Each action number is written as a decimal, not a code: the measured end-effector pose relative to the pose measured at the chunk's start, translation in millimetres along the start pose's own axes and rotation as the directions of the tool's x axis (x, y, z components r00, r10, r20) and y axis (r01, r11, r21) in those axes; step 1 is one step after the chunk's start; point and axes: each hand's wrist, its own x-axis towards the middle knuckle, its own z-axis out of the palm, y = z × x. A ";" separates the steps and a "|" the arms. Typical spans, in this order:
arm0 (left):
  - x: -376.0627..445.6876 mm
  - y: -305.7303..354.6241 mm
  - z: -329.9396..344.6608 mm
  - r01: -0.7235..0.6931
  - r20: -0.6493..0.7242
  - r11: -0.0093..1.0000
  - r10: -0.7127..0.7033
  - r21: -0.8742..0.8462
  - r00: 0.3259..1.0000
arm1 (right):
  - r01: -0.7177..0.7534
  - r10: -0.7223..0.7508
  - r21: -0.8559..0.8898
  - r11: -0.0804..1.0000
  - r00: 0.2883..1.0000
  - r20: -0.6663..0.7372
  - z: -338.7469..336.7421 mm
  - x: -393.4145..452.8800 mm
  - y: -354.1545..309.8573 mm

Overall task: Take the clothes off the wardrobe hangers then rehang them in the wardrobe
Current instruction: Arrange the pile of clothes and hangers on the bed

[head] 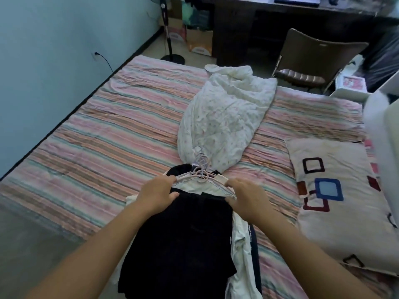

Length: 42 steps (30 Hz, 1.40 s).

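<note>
On striped bed [103, 134], near edge: stack of clothes [179, 238] on pale hangers [200, 174], hooks toward white quilt [224, 117]. Left hand [158, 196] clenched on black garment's left shoulder; right hand [245, 198] likewise on right. Open bedspread leftward; pillow [343, 203] close at right.
</note>
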 end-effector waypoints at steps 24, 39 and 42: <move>235.9 -103.4 239.0 0.099 0.151 0.995 -0.094 -0.027 0.984 | -0.362 0.312 0.120 0.924 0.898 0.309 279.8 171.8 143.8; 224.4 -109.8 245.4 0.261 -0.022 0.939 -0.273 -0.224 0.962 | -0.403 0.360 0.408 0.819 0.915 0.182 286.4 166.4 143.8; 207.6 -106.6 230.1 0.262 -0.039 0.934 -0.279 -0.245 0.959 | -0.352 0.351 0.469 0.810 0.932 0.093 265.3 161.9 137.4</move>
